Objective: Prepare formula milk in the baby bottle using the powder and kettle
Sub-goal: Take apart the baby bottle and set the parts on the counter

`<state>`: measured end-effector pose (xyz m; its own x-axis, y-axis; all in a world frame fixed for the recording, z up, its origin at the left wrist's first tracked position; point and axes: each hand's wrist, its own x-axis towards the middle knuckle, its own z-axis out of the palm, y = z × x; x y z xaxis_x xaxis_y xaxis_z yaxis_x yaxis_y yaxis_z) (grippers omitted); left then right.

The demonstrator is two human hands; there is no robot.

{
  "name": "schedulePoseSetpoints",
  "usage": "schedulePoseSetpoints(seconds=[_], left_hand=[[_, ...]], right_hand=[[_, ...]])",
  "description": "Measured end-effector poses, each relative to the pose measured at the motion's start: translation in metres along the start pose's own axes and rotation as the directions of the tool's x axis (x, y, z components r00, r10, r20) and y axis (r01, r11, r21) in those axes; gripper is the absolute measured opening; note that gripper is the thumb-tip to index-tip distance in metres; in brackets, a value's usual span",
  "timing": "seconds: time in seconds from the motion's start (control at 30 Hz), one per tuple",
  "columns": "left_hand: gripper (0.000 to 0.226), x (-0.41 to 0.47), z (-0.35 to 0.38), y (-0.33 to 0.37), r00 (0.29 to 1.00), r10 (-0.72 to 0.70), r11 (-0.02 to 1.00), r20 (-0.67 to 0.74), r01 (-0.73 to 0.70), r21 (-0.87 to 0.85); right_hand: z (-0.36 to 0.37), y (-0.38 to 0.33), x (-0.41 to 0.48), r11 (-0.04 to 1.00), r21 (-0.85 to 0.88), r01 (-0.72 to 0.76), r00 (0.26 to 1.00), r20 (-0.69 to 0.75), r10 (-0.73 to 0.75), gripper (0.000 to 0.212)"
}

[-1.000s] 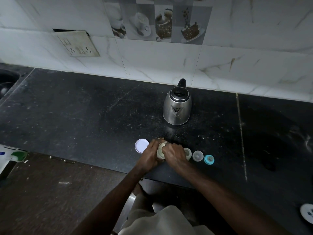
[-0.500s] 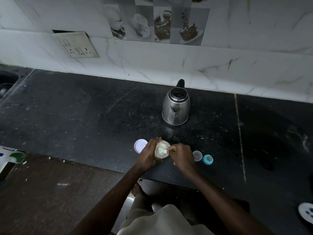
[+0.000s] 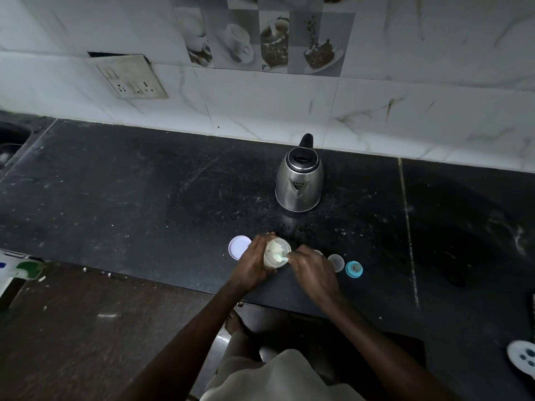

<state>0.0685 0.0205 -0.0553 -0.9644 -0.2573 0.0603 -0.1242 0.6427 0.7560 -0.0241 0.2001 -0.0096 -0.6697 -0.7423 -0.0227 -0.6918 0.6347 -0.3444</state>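
Between my hands, head view: my left hand (image 3: 254,261) grips the open powder tub (image 3: 276,251); my right hand (image 3: 314,270) pinches the scoop (image 3: 279,258) inside it. Beyond both hands stands the kettle (image 3: 299,183). I judge powder dosing is under way; water, capping and mixing remain.

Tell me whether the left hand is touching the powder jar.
Touching. In the head view the left hand curls round the powder jar, no gap.

Black stone counter (image 3: 115,198) open left of the shiny steel kettle (image 3: 299,183) — nearer than it, white round lid (image 3: 239,247), clear plastic cap (image 3: 335,262), teal ring (image 3: 353,269).
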Motion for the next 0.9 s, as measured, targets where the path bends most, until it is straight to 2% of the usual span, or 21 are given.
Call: schedulePoseSetpoints(seconds=[0.1, 0.17, 0.3, 0.4, 0.47, 0.57, 0.63, 0.7, 0.9], left_hand=[[0.081, -0.001, 0.003, 0.001, 1.000, -0.005, 1.000, 0.009, 0.005, 0.022], [0.081, -0.001, 0.005, 0.002, 1.000, -0.006, 1.000, -0.001, 0.006, 0.025], [0.082, -0.002, 0.005, 0.003, 1.000, -0.019, 1.000, -0.009, 0.020, 0.022], [0.083, -0.001, 0.005, 0.005, 0.999, -0.041, 0.999, 0.001, 0.041, 0.022], [0.083, -0.001, 0.005, 0.004, 0.998, -0.057, 0.998, -0.006, 0.057, 0.024], [0.085, 0.000, 0.006, 0.002, 0.996, -0.085, 0.996, -0.002, 0.085, 0.025], [0.090, 0.003, 0.005, 0.001, 0.992, -0.125, 0.992, -0.018, 0.125, 0.006], [0.096, 0.009, 0.006, 0.000, 0.983, -0.181, 0.983, -0.041, 0.180, -0.021], [0.093, 0.022, 0.007, 0.002, 0.962, -0.273, 0.959, -0.026, 0.270, -0.081]], right_hand=[[0.005, -0.001, -0.003, 0.997, -0.070, 0.032, 0.999, 0.014, -0.031, 0.014], [0.003, -0.003, -0.001, 0.999, -0.049, 0.010, 1.000, 0.014, -0.009, 0.011], [0.002, -0.001, 0.003, 0.996, 0.060, -0.066, 0.998, 0.000, 0.067, 0.016], [0.005, 0.005, 0.005, 0.952, 0.250, -0.178, 0.983, 0.000, 0.183, 0.017], [0.002, 0.005, 0.005, 0.857, 0.423, -0.294, 0.954, 0.072, 0.292, 0.016], [-0.009, 0.005, 0.005, 0.610, 0.645, -0.461, 0.880, 0.241, 0.409, 0.008], [-0.013, 0.008, 0.003, 0.432, 0.740, -0.516, 0.830, 0.307, 0.465, 0.007], [-0.020, 0.011, 0.000, 0.297, 0.785, -0.544, 0.791, 0.360, 0.495, 0.006], [-0.041, 0.032, -0.014, 0.109, 0.832, -0.543, 0.728, 0.403, 0.555, 0.008]])
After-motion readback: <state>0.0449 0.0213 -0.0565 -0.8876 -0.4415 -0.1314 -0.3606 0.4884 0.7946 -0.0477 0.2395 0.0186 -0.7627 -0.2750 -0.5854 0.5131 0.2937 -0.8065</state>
